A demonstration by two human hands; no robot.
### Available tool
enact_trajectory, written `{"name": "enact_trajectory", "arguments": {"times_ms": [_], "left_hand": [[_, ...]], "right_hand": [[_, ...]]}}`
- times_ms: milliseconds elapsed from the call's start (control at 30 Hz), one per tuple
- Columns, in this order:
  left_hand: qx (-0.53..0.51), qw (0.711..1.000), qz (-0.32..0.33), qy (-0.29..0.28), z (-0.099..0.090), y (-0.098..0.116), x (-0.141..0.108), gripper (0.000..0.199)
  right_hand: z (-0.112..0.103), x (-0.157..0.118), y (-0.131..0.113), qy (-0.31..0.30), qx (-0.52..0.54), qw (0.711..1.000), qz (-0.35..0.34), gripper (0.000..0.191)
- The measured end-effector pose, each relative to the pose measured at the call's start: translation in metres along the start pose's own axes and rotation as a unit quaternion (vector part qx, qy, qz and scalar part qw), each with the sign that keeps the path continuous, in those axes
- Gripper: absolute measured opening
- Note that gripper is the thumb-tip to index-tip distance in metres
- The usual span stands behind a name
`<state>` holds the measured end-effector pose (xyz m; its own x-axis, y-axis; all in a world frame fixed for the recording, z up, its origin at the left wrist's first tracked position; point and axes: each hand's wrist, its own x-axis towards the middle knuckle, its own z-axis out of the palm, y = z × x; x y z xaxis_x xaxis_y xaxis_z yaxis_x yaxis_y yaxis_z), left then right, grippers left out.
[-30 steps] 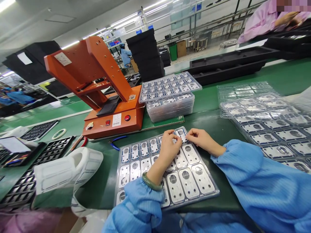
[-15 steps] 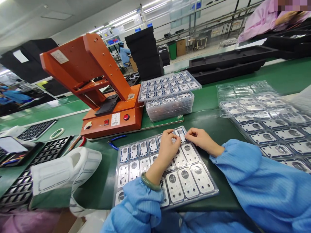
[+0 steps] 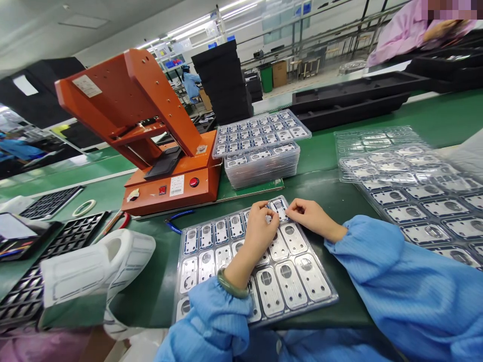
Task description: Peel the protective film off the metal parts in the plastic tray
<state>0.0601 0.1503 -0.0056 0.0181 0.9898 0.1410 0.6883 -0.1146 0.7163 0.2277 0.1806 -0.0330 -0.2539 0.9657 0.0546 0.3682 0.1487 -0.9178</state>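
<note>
Head view: your left hand (image 3: 260,226) and right hand (image 3: 309,215), fingers narrowly pinched on far-corner metal plate (image 3: 279,207) of clear tray (image 3: 181,306). Far-row plates look blue-edged; nearer rows bare, likely remaining.

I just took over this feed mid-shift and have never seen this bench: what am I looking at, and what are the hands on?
The picture comes from a camera on the worker's head, looking down at a green bench. No robot: two bare hands in blue sleeves. The left hand and right hand both pinch at one metal plate in the far corner of a clear tray of like plates. Whether it is lifted, I cannot tell. Behind stands an orange press, beside it a stack of filled trays; more trays lie to the right.
</note>
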Motion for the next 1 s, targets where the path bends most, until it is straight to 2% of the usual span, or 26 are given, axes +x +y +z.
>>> {"name": "enact_trajectory", "arguments": {"times_ms": [467,1000], "left_hand": [[0.013,1.0,0.025,-0.004,0.002,-0.004,-0.002,0.01],[0.02,1.0,0.009,-0.013,0.001,0.0,-0.003,0.009]], "right_hand": [[-0.008,0.004,-0.003,-0.042,-0.001,0.999,-0.006,0.022],[-0.012,0.005,-0.001,-0.078,-0.025,0.996,-0.027,0.018]]}}
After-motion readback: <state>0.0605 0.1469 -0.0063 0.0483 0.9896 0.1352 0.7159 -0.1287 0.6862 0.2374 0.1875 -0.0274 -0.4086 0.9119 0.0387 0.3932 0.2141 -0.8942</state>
